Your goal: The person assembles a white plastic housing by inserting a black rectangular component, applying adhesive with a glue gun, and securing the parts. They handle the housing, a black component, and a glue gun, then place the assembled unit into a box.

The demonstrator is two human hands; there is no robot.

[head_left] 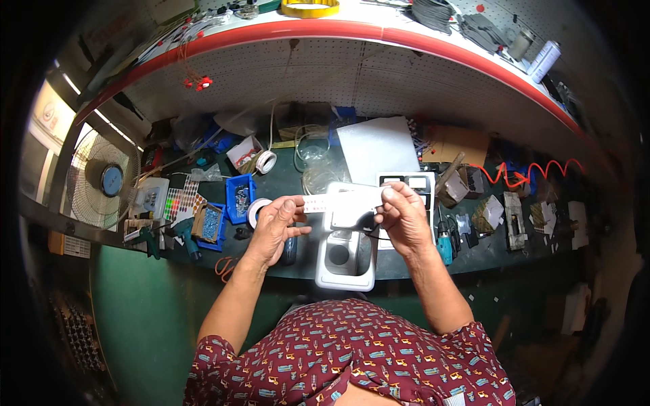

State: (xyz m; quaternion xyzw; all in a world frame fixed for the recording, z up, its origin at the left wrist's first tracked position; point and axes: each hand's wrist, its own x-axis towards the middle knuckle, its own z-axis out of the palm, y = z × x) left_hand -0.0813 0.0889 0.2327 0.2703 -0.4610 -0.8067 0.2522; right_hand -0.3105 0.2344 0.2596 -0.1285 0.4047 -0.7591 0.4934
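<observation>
Stretched between my two hands is a pale strip (352,200) with small printed marks near its left end; it looks like a label strip or tape. My left hand (274,229) pinches the left end between thumb and fingertips, other fingers loosely spread. Thumb and fingers of my right hand (405,215) close on the right end. Below the strip is a white housing (345,281) with a rounded rectangular frame and a grey part with a dark round spot (337,254) inside. A dark cable runs by my right fingers. A roll of white tape (254,214) lies just behind my left hand.
On the left stand a fan (108,181), blue bins (240,197) of small parts and a green power tool (187,238). A white tray (426,183) and a teal tool (444,247) lie right. A red-edged shelf (325,28) spans above; a red coiled hose (535,168) hangs at right.
</observation>
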